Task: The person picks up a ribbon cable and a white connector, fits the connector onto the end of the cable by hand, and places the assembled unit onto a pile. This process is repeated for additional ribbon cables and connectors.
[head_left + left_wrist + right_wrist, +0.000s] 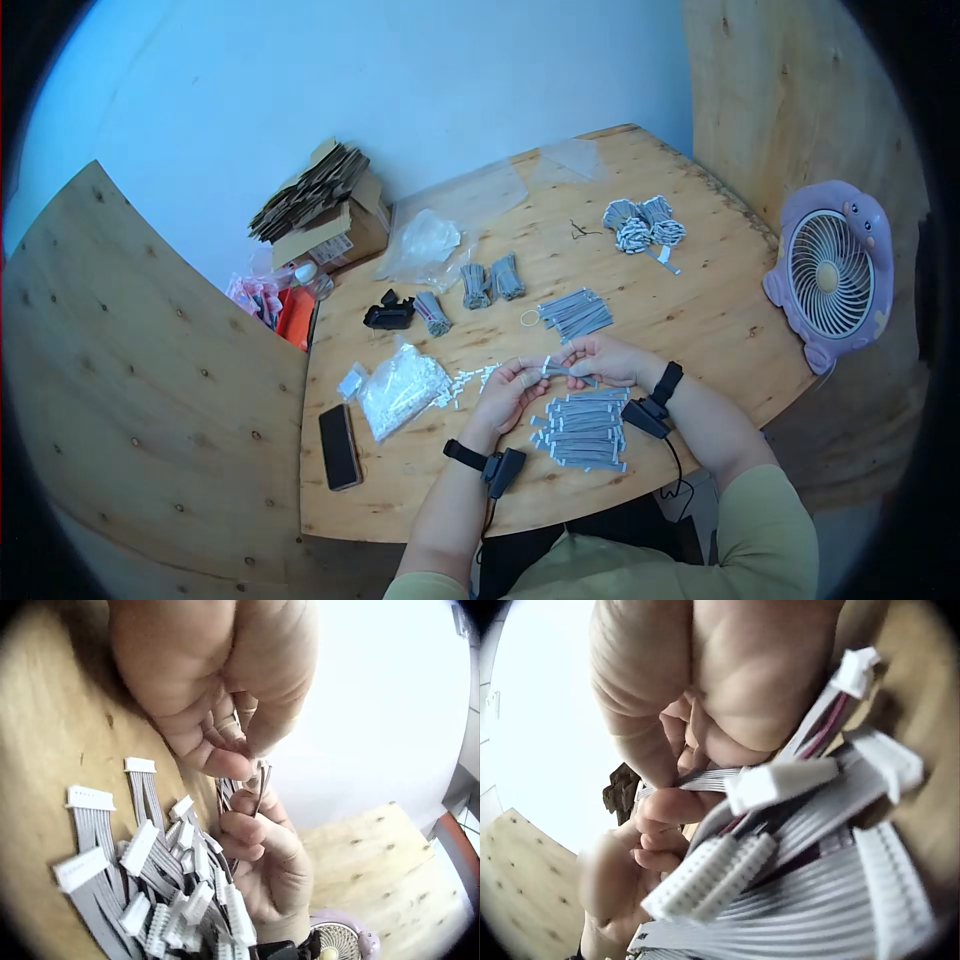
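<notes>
Left hand (512, 395): pinching small white plastic connector (546, 366)
Right hand (608, 361): gripping flat grey ribbon cable (711, 779)
Cable step: fitting ends, I'm guessing
Next: probably needing careful aligning

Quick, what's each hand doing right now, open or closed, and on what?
Left hand: closed, pinching a gray cable near its white plug.
Right hand: closed, pinching the same gray cable.

There are two spread cable piles (583, 432), one phone (340, 447), one fan (830, 275)
</notes>
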Tool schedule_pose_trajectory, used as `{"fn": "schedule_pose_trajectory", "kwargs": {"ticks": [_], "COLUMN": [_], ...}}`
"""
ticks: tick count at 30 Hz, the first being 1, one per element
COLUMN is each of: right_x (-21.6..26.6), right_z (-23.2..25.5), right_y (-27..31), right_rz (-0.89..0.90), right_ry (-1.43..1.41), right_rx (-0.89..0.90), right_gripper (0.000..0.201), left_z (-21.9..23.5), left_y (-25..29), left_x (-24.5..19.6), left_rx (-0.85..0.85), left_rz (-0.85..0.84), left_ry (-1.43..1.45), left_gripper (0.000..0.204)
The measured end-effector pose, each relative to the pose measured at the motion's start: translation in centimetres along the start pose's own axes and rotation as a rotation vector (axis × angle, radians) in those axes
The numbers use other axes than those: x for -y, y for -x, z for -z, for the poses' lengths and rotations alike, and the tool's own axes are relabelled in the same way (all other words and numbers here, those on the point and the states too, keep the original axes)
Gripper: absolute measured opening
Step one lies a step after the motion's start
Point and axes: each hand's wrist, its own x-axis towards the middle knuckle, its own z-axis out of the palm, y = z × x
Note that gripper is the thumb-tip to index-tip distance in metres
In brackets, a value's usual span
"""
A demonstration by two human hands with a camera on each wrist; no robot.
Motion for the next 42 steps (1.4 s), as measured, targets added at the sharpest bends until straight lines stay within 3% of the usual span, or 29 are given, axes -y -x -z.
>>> {"fn": "schedule_pose_trajectory", "kwargs": {"ticks": [42], "right_x": [1.1], "right_z": [-1.9], "right_y": [0.2], "right_rz": [-0.047], "right_ry": [0.192], "right_rx": [-0.123], "right_gripper": [0.013], "left_z": [0.2], "left_y": [-0.2], "left_x": [0.5], "left_rx": [0.028], "left_rz": [-0.065], "left_ry": [-0.197], "left_gripper": [0.022]}}
